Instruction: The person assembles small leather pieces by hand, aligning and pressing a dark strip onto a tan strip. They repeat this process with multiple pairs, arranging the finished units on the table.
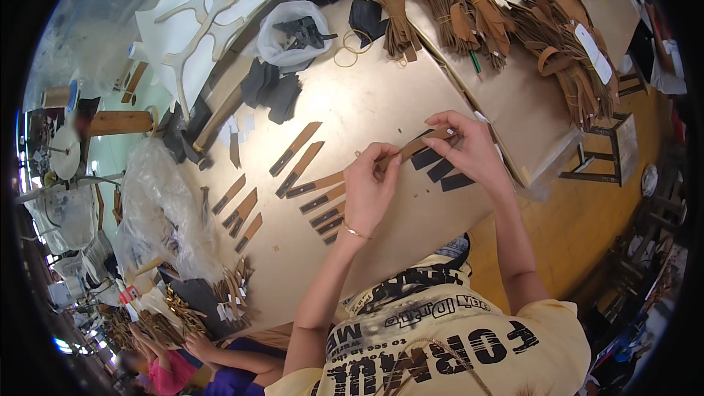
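A brown leather strip (415, 148) is stretched over the table between my two hands. My left hand (372, 189) pinches its near end between thumb and fingers. The far end is pinched in my right hand (471, 152), where a small pale spot shows at the fingertips. Below the strip, beside my right hand, lie several black flat pieces (442, 170). To the left of my left hand, several brown strips with dark end patches (320, 196) lie in a slanting row, partly hidden by that hand. More such strips (239, 209) are laid out farther left.
Bundles of brown strips (469, 15) lie along the far side. A plastic bag with black pieces (295, 33), black scraps (270, 88) and a hammer (213, 121) are at the far left. Clear plastic (158, 209) drapes the left edge. Another person's hands (198, 348) work at lower left.
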